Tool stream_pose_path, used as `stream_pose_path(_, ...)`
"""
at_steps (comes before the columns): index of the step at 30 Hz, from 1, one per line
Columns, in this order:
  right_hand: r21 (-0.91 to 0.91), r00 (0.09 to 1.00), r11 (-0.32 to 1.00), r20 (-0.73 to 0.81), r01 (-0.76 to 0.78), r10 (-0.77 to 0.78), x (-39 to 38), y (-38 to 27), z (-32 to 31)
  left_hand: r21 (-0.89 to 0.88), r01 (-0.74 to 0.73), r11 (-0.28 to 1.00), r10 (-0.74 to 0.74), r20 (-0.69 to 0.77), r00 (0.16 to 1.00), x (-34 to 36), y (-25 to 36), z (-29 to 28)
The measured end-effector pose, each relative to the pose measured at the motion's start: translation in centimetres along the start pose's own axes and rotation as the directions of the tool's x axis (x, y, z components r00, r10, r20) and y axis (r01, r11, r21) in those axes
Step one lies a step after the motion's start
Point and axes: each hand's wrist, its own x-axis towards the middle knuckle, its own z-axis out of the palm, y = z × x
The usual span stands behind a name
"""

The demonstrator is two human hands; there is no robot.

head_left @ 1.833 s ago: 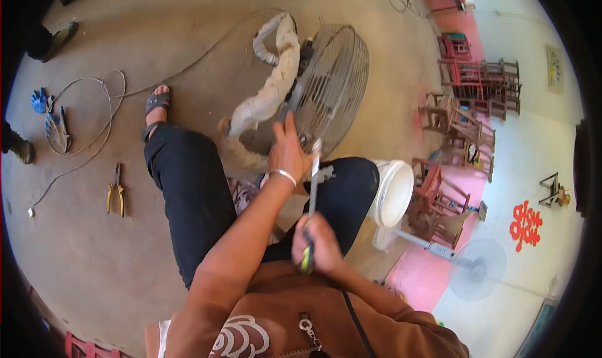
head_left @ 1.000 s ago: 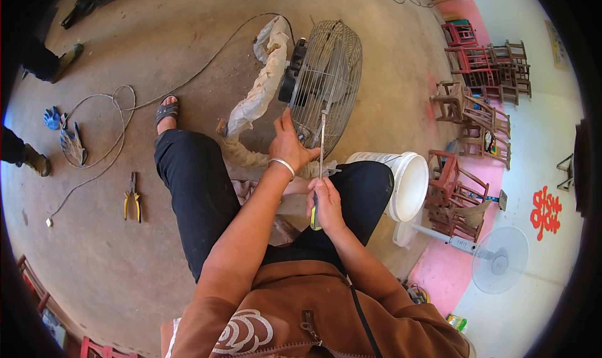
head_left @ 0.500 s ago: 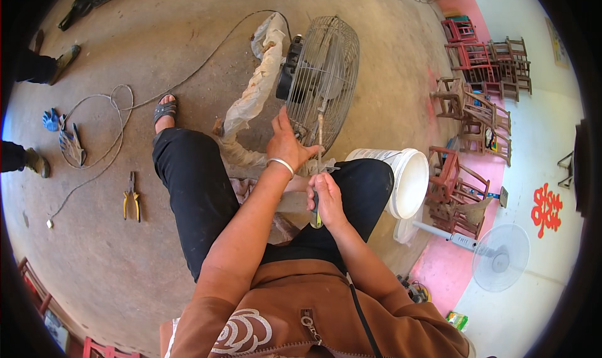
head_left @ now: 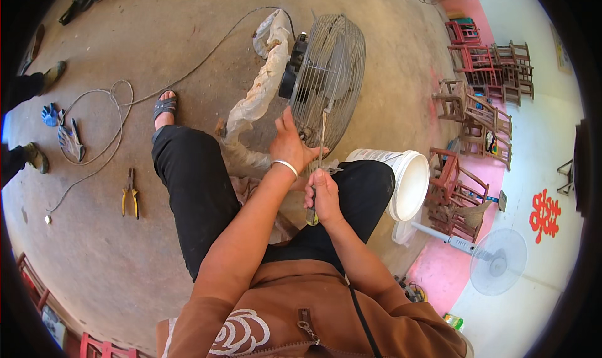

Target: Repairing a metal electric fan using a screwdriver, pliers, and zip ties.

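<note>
My left hand [head_left: 293, 146] rests on the lower edge of a large fan's wire cage [head_left: 335, 69], fingers reaching up along it and thumb out to the right. My right hand [head_left: 324, 196] grips the yellow-green and black handle of a long, thin screwdriver-like tool [head_left: 322, 141], whose shaft points up against the cage beside my left thumb. The fan's black motor housing [head_left: 290, 75] sits on the cage's left side, near a bent support wrapped in pale plastic [head_left: 263, 82]. Just what the tool's tip engages is too small to make out.
A white bucket [head_left: 409, 187] stands by my right knee. Pliers [head_left: 130, 195], gloves [head_left: 70, 141] and a looped cable [head_left: 125, 107] lie on the floor at left, near other people's boots [head_left: 51, 77]. Stacked chairs [head_left: 473, 60] and a standing fan [head_left: 497, 265] line the right wall.
My right hand has risen from near my waist toward the cage with the tool, then stayed there with slight shifts. My left hand has stayed on the cage.
</note>
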Motion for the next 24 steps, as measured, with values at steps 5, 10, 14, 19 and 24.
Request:
stream_pose_path(5, -0.032, 0.999, 0.999, -0.034, 0.039, -0.040, -0.1, 0.0, 0.4, -0.025, 0.027, 0.999, -0.027, 0.030, 0.999, -0.1, 0.0, 0.0)
stream_pose_path(10, -0.078, 0.995, 0.994, -0.060, 0.074, -0.079, 0.0, 0.4, 0.5, -0.025, 0.002, 1.000, -0.002, 0.007, 1.000, 0.0, -0.2, 0.2)
stream_pose_path(14, -0.139, 0.988, 0.983, -0.085, 0.119, -0.131, 0.2, 0.6, 0.1, -0.010, 0.017, 1.000, -0.017, 0.017, 1.000, 0.0, 0.2, 0.2)
stream_pose_path(19, -0.169, 0.983, 0.978, -0.119, 0.120, -0.141, 0.4, 0.8, 0.2, -0.021, -0.005, 1.000, 0.005, -0.006, 1.000, -0.2, -0.4, 0.7)
stream_pose_path(24, -0.186, 0.984, 0.976, -0.117, 0.111, -0.134, 0.7, 0.1, 0.2, -0.003, -0.004, 1.000, 0.003, -0.029, 1.000, -0.1, -0.7, 1.0)
